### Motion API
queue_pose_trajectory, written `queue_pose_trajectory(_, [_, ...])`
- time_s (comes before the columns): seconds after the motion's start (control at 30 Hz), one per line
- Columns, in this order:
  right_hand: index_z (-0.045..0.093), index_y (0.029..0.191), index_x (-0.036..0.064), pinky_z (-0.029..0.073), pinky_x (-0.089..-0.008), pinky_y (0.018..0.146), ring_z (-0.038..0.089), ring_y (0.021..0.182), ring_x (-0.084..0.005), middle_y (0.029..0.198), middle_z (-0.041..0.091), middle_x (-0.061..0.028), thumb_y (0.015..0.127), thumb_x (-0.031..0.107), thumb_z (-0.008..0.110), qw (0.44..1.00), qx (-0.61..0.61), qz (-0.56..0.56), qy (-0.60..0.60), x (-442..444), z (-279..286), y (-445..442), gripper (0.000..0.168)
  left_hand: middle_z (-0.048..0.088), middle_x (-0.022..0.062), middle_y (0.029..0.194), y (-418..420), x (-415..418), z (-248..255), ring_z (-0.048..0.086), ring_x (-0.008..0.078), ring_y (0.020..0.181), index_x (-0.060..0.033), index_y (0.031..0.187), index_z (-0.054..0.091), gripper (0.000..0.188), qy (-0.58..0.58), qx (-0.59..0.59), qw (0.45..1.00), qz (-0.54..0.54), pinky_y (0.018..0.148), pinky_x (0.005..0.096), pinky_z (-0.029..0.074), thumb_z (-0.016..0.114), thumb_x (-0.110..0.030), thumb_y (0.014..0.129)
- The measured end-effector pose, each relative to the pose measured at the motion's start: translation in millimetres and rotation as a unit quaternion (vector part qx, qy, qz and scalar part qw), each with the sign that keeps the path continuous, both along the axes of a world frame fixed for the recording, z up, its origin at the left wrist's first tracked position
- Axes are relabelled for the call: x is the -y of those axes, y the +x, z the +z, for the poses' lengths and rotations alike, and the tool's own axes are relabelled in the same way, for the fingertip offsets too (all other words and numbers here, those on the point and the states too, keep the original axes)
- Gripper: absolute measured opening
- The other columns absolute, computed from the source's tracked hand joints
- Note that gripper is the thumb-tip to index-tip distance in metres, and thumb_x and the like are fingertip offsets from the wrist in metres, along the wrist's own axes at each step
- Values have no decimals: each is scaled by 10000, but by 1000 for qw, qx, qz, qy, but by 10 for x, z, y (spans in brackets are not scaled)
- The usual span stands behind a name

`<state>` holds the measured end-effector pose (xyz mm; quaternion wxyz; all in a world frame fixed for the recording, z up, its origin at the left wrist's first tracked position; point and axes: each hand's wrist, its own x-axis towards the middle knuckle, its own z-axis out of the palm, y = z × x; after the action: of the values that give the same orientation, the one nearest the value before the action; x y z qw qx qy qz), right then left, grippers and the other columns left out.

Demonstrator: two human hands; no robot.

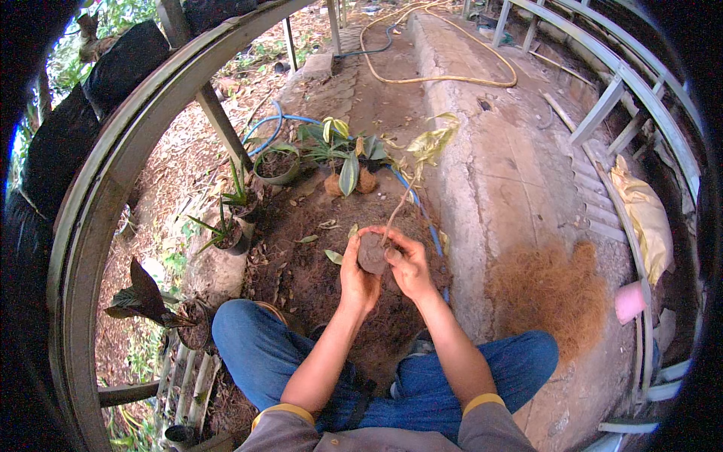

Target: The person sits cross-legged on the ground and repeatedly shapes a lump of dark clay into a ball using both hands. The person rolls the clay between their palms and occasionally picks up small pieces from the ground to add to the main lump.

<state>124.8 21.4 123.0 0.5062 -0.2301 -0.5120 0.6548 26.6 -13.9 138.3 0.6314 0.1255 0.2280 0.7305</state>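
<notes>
Both my hands cup a rounded ball of dark soil [373, 255] above the bare ground between my knees. My left hand [357, 277] wraps its left side and underside. On the right, my right hand [409, 265] presses against the ball, its thumb near the base of a thin stem [397, 212]. That stem rises out of the soil ball and leans away to the upper right. At its top hang pale yellow-green leaves [432, 141]. Any roots inside the ball are hidden.
Ahead stand several leafy plants, two with brown fibre-wrapped root balls [366, 181], and a round pot [277, 164]. Potted plants [227, 234] line the left. A blue hose [432, 226] runs along the raised concrete [463, 226]. Right lie coconut fibre [545, 294] and a pink twine roll [630, 302].
</notes>
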Motion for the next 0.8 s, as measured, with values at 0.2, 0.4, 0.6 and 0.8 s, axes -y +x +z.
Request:
queue_pose_trajectory(0.2, [536,1165,9,343,-314,967,461,1147,-203,1211,528,-103,751,225,667,996,5,84,-4,-47,184,177,485,551,15,982,-115,34,119,530,173,942,-120,1101,485,468,-48,-6,991,-124,745,364,459,399,-520,876])
queue_pose_trajectory(0.4, [509,1194,9,329,-329,983,476,1128,-203,1209,523,-114,736,263,678,990,111,69,53,-138,143,253,550,529,37,1066,-202,29,142,523,193,981,-133,1153,457,546,-71,-26,979,-191,785,378,468,365,-580,853])
queue_pose_trajectory(0.6, [273,1349,30,273,-337,1020,361,1225,-198,1333,375,-119,663,346,740,981,117,-26,150,-37,159,83,888,459,63,1221,-27,6,197,481,234,1086,-121,1264,368,536,-35,86,989,-111,867,423,456,326,-505,893])
queue_pose_trajectory(0.8, [291,1340,19,309,-335,1000,406,1185,-199,1289,423,-115,676,317,740,980,138,11,143,-90,116,102,854,496,57,1150,-11,67,222,483,233,1048,-103,1238,400,527,-15,67,995,-79,833,410,442,339,-497,895])
